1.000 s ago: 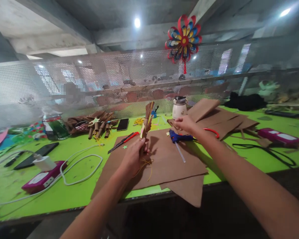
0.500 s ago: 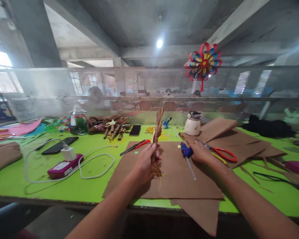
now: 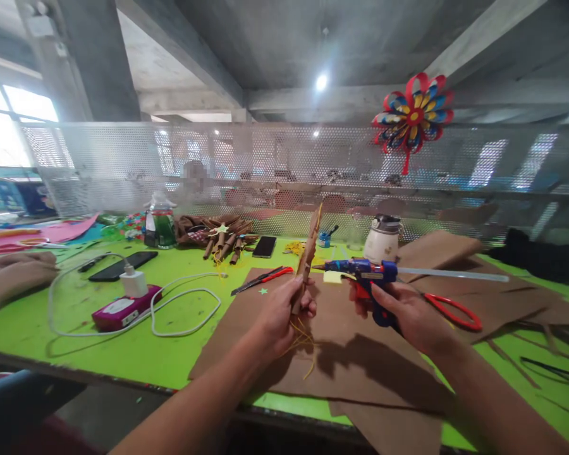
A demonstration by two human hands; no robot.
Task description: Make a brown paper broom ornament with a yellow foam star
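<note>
My left hand (image 3: 284,309) is closed around a rolled brown paper bundle (image 3: 308,256), held upright with yellow strands (image 3: 304,341) hanging below the fist. In my right hand (image 3: 403,306) is a blue and red hot glue gun (image 3: 372,272), gripped by its handle. A long clear glue stick (image 3: 455,275) sticks out of its back. The gun's nozzle points left, close to the paper bundle; whether they touch I cannot tell. Beneath both hands lies a brown paper sheet (image 3: 237,341), with a small green star (image 3: 263,291) on it.
Scissors with red handles (image 3: 455,311) lie at right by brown paper pieces (image 3: 497,278). Another dark cutting tool (image 3: 260,280) rests at left. A white cable (image 3: 184,335) runs from a purple power strip (image 3: 126,309). A jug (image 3: 382,239) stands behind; another person's hands (image 3: 23,272) are far left.
My right hand has taken hold of the glue gun and lifted it from the paper, turning its nozzle toward the bundle. My left hand still holds the bundle. The view has shifted slightly.
</note>
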